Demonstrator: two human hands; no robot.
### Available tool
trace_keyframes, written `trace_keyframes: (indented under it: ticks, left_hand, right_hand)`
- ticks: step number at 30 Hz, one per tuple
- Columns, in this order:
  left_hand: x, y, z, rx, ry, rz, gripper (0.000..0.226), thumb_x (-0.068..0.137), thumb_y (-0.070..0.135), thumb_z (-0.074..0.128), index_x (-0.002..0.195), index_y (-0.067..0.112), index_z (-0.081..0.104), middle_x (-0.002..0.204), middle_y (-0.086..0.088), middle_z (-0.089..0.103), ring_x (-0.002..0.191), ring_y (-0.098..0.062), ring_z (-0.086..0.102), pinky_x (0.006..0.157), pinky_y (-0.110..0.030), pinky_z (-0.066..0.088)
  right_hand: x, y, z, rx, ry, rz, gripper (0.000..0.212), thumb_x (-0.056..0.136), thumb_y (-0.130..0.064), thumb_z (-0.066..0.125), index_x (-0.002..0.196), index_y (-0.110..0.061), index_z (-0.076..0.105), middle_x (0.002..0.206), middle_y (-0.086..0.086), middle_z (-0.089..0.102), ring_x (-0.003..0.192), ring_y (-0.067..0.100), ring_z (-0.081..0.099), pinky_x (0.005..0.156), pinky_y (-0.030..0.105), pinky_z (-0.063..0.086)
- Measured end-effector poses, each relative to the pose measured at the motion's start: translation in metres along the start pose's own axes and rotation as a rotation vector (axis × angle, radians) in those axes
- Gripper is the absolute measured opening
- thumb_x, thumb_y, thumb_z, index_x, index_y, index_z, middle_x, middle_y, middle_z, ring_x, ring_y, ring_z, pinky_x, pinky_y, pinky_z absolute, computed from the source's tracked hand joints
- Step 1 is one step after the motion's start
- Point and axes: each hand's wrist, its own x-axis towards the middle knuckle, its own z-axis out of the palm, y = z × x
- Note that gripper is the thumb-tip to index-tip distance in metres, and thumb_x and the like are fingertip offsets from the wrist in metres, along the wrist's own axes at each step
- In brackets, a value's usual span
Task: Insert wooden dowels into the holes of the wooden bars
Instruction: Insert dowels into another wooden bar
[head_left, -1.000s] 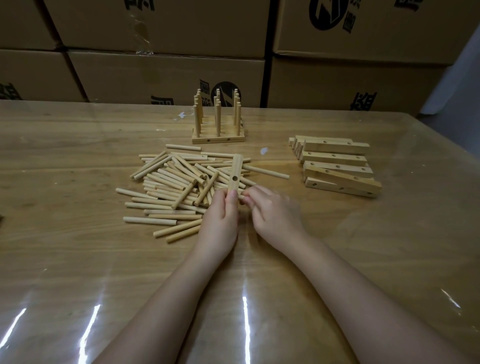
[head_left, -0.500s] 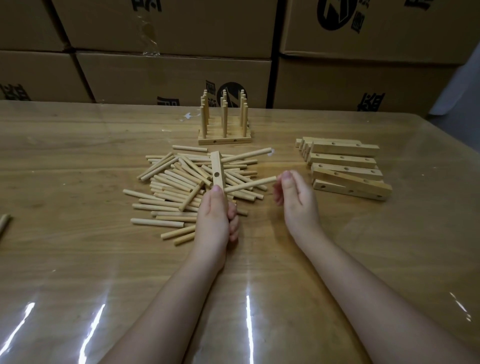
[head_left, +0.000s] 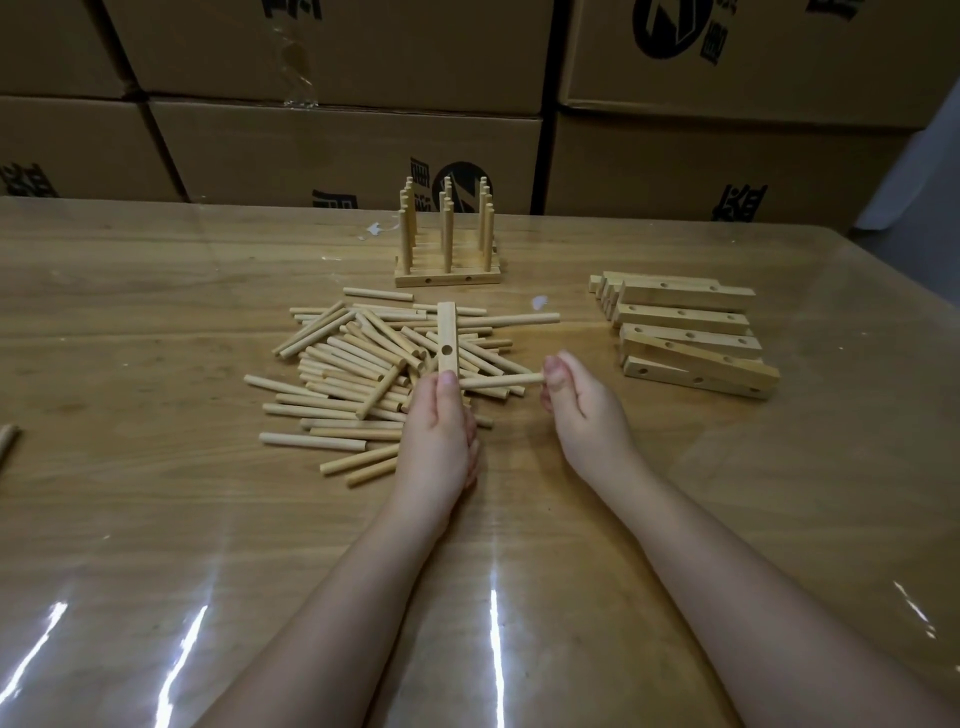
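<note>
While left hand grips bar upright over dowel pile, right hand pinches a dowel w/ its tip at bar's side.

table | dowel pile | bar stack | doweled bars

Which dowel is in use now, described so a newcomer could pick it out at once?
Start at the loose pile of dowels in the middle of the table. At its near right edge, the right hand pinches one dowel by its end. It alone is held rather than lying loose, level and pointing at the bar gripped by the left hand.
</note>
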Motion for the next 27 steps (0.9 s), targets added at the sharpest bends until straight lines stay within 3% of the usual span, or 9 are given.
trace_keyframes:
  ticks: [3, 6, 7, 11, 14, 19, 23, 27]
  left_hand:
    - [-0.001, 0.001, 0.001, 0.052, -0.031, 0.032, 0.030, 0.104, 0.029, 0.027, 0.079, 0.016, 0.037, 0.057, -0.002, 0.033, 0.036, -0.010, 0.028, 0.032, -0.017, 0.022]
    - [-0.002, -0.001, 0.002, 0.087, -0.062, 0.058, 0.029, 0.103, 0.028, 0.029, 0.079, 0.017, 0.040, 0.057, -0.004, 0.035, 0.035, -0.006, 0.031, 0.033, -0.016, 0.024]
    - [-0.002, -0.002, 0.002, 0.093, -0.066, 0.059, 0.029, 0.103, 0.027, 0.029, 0.079, 0.017, 0.040, 0.057, -0.004, 0.035, 0.035, -0.005, 0.031, 0.032, -0.016, 0.025]
    - [0.003, -0.002, -0.004, -0.058, -0.021, -0.031, 0.029, 0.103, 0.033, 0.028, 0.083, 0.017, 0.041, 0.054, 0.003, 0.037, 0.036, -0.008, 0.028, 0.034, -0.016, 0.022]
    - [0.008, 0.001, -0.009, -0.305, 0.020, -0.117, 0.027, 0.103, 0.036, 0.028, 0.091, 0.016, 0.043, 0.052, 0.005, 0.037, 0.035, -0.006, 0.027, 0.032, -0.014, 0.022]
    - [0.012, 0.002, -0.016, -0.549, 0.000, -0.198, 0.030, 0.102, 0.039, 0.030, 0.096, 0.013, 0.046, 0.051, 0.003, 0.039, 0.034, -0.006, 0.030, 0.030, -0.016, 0.024]
    - [0.014, 0.004, -0.017, -0.613, -0.009, -0.202, 0.035, 0.102, 0.040, 0.027, 0.093, 0.014, 0.049, 0.050, 0.002, 0.041, 0.035, -0.008, 0.035, 0.033, -0.016, 0.030]
    - [0.015, 0.004, -0.017, -0.636, 0.000, -0.214, 0.036, 0.102, 0.041, 0.026, 0.093, 0.014, 0.049, 0.051, 0.002, 0.042, 0.036, -0.009, 0.037, 0.035, -0.016, 0.032]
  right_hand:
    - [-0.001, -0.001, 0.002, 0.161, 0.036, 0.083, 0.033, 0.097, -0.039, 0.035, 0.069, -0.026, 0.047, 0.060, -0.009, 0.045, 0.059, 0.020, 0.047, 0.062, 0.044, 0.045]
    - [0.004, 0.000, 0.000, 0.219, 0.114, 0.133, 0.038, 0.090, -0.052, 0.033, 0.065, -0.028, 0.048, 0.056, -0.012, 0.046, 0.055, 0.004, 0.044, 0.056, 0.023, 0.038]
    - [0.006, 0.001, -0.002, 0.250, 0.152, 0.173, 0.040, 0.089, -0.054, 0.033, 0.064, -0.027, 0.049, 0.056, -0.012, 0.048, 0.055, 0.003, 0.045, 0.057, 0.021, 0.038]
    - [0.011, 0.005, -0.007, 0.361, 0.165, 0.323, 0.047, 0.088, -0.060, 0.030, 0.058, -0.031, 0.049, 0.053, -0.009, 0.046, 0.054, 0.010, 0.042, 0.055, 0.028, 0.035]
    - [0.011, 0.005, -0.003, 0.243, 0.044, 0.338, 0.036, 0.097, -0.042, 0.038, 0.066, -0.026, 0.047, 0.057, -0.008, 0.046, 0.054, 0.009, 0.042, 0.056, 0.030, 0.036]
    - [0.008, 0.001, 0.002, -0.092, -0.188, 0.130, 0.007, 0.089, -0.028, 0.056, 0.088, -0.035, 0.056, 0.085, -0.015, 0.054, 0.080, 0.008, 0.052, 0.071, 0.023, 0.042]
    - [0.003, -0.004, 0.004, -0.264, -0.373, -0.147, 0.021, 0.086, -0.030, 0.060, 0.106, -0.034, 0.063, 0.108, -0.020, 0.051, 0.108, 0.008, 0.040, 0.092, 0.026, 0.033]
    - [0.003, -0.005, 0.008, -0.408, -0.437, -0.241, 0.019, 0.086, -0.030, 0.061, 0.104, -0.032, 0.067, 0.113, -0.017, 0.057, 0.107, 0.012, 0.040, 0.092, 0.033, 0.033]
